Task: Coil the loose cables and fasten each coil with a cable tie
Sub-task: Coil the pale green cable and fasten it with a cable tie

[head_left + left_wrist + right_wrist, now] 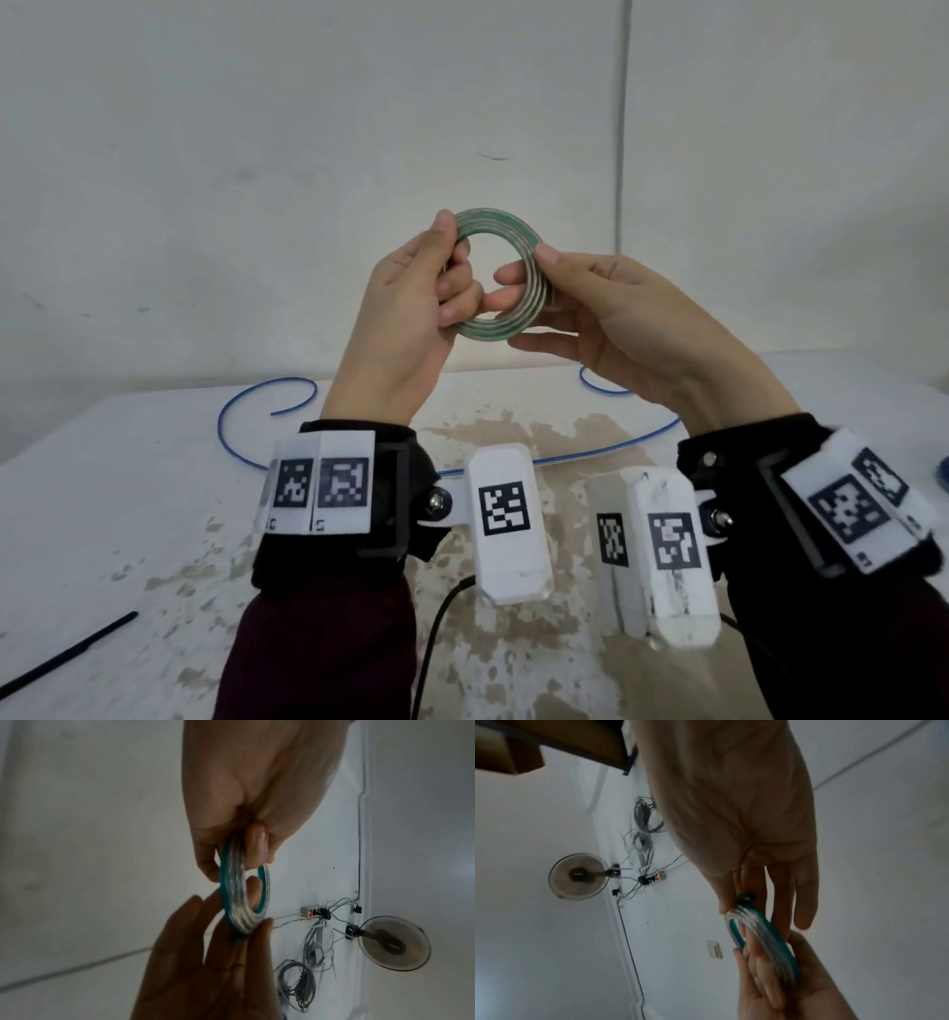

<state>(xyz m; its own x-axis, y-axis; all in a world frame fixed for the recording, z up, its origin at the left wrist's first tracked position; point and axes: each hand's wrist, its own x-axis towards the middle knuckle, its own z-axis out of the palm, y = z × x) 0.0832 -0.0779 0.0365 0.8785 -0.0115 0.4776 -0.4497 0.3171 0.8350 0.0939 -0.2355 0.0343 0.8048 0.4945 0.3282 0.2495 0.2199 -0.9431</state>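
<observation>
A green and silver cable wound into a tight round coil (500, 275) hangs in the air in front of the wall, held between both hands. My left hand (431, 288) grips its left side, thumb on the outer rim and curled fingers through the middle. My right hand (560, 288) pinches the right side between thumb and forefinger, the other fingers spread below. The wrist views show the same coil (240, 894) (762, 939) edge on, with my left hand (246, 845) above in one and my right hand (744, 902) above in the other. A black cable tie (67, 652) lies at the table's near left.
A loose blue cable (246, 426) curves across the back of the stained white table (128, 514) behind my wrists. A black cord (436, 632) runs down between my forearms. A blue object (942, 470) shows at the right edge. The wall stands close behind.
</observation>
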